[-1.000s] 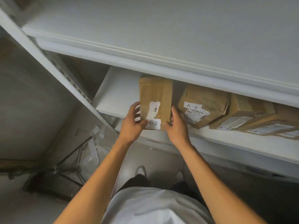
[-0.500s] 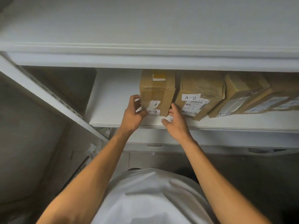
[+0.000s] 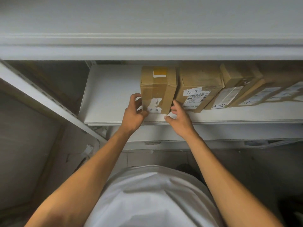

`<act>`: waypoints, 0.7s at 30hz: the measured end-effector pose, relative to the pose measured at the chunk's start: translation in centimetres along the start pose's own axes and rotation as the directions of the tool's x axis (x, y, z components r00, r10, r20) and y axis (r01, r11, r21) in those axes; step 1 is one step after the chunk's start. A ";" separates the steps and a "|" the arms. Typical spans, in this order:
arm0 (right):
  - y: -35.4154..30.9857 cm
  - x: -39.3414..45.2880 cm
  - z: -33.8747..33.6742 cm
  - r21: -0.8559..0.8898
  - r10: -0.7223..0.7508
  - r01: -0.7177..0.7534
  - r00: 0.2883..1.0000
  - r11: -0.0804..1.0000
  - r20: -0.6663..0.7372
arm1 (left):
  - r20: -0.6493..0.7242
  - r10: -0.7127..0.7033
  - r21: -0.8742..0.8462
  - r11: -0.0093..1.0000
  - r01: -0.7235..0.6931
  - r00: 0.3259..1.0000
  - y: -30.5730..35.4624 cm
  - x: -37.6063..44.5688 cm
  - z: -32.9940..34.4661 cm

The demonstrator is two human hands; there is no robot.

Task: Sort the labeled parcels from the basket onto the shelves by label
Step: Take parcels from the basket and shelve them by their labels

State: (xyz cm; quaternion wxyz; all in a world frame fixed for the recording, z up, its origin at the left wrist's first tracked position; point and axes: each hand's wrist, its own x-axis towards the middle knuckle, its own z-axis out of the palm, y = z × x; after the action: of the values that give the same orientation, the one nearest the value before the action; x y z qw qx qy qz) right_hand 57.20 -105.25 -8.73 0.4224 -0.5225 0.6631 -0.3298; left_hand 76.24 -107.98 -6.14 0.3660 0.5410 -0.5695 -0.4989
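parcel (image 3: 158,89): brown box, "a-2" label on near face, stands on white shelf (image 3: 111,99), at left end of a parcel row
left hand (image 3: 133,114): fingers curled, thumb touching box's lower left corner; can't tell if gripping
right hand (image 3: 179,119): fingers spread apart, just beside box's lower right corner
neighbour parcel (image 3: 199,87): right of it, also "a-2"
person: white shirt (image 3: 152,199), bare forearms

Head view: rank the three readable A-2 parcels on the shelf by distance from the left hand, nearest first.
1. Leftmost A-2 parcel, upright, touching the left hand.
2. Middle A-2 parcel, just right of it.
3. Tilted A-2 parcel, farther right along the shelf.
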 end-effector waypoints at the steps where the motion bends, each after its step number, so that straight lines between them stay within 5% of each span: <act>1: -0.2 0.0 -0.1 0.015 0.019 -0.019 1.000 1.000 0.011 | 0.000 -0.012 0.018 1.000 0.012 1.000 0.1 -0.2 0.0; 11: -0.5 -2.0 -0.7 0.123 0.106 -0.105 0.994 0.987 0.001 | 0.038 -0.062 0.124 0.991 0.057 0.997 0.0 -1.4 0.1; 21: 0.5 -4.0 -3.4 -0.022 0.103 -0.102 0.993 0.995 0.065 | -0.057 -0.232 0.283 0.929 0.239 0.971 -1.1 -3.2 1.3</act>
State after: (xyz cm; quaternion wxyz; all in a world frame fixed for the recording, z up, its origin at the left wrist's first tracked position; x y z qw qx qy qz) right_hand 54.27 -101.23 -6.86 0.4556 -0.5024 0.6778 -0.2839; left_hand 75.76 -104.50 -7.06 0.2276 0.6585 -0.5628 -0.4448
